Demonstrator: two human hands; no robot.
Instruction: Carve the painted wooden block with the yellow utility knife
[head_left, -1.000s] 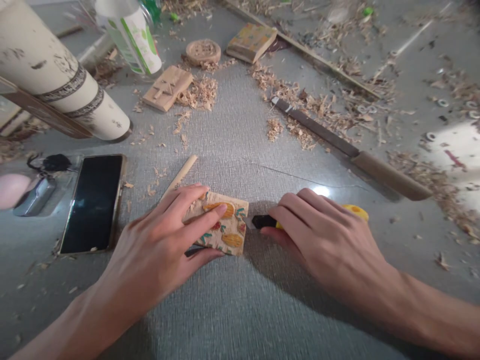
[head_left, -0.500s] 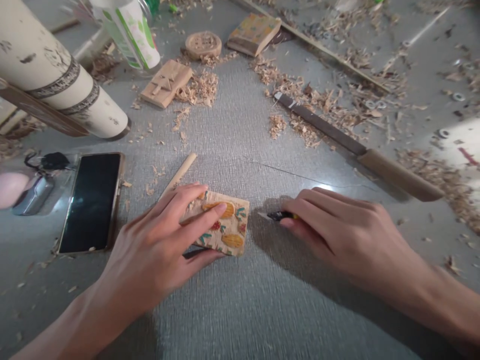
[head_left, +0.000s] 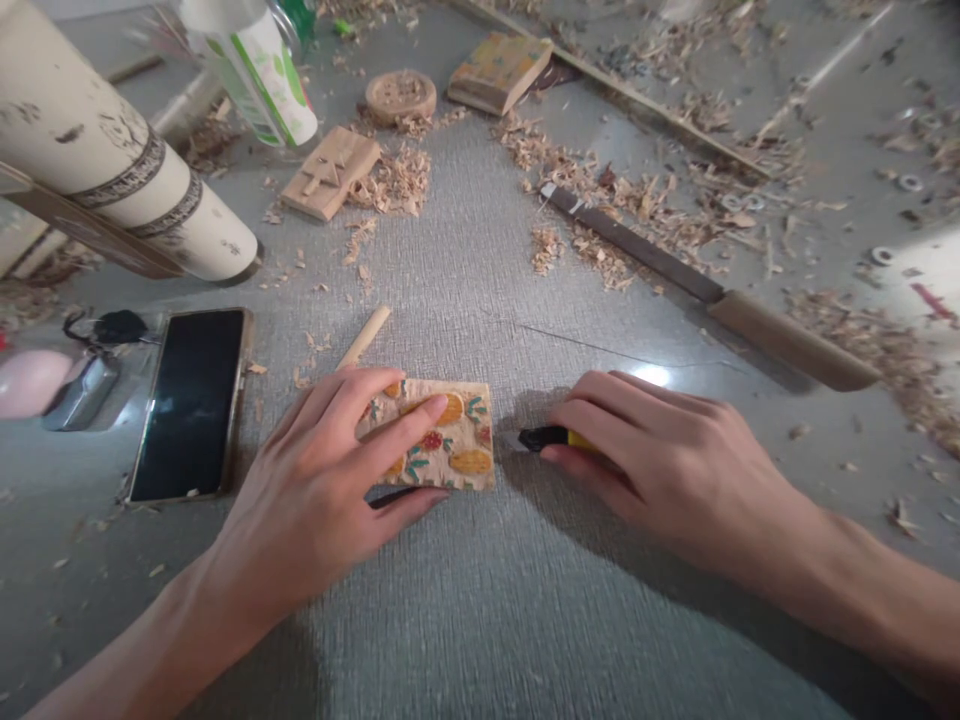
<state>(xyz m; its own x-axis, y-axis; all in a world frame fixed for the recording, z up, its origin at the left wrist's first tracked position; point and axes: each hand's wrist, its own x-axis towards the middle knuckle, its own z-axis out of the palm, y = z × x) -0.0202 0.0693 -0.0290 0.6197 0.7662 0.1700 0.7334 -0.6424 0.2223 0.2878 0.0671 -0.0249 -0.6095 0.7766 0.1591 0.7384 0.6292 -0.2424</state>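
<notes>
Under my left hand (head_left: 337,450) lies a small carved wooden block (head_left: 471,462) painted with yellow ovals, red spots and teal leaves. My fingers and thumb grip its edges, the index finger resting on its top. In my right hand (head_left: 645,440) is a utility knife (head_left: 546,438) with a black tip and a bit of yellow body showing. Its short blade points left at the block's right edge, with a small gap between them. Most of the knife's handle is hidden in my fist. A thin wooden stick (head_left: 364,338) pokes out behind my left hand.
A phone (head_left: 193,400) lies at the left, near a tall cream cylinder (head_left: 202,225) and a white-green cup (head_left: 259,75). Farther back are a carved block (head_left: 330,172), a round carved piece (head_left: 401,95) and a painted block (head_left: 499,72). A wooden-handled file (head_left: 787,340) lies right among shavings.
My right hand has moved slightly left, bringing the knife tip nearer the block. The block has turned a little and sits straighter under my left hand.
</notes>
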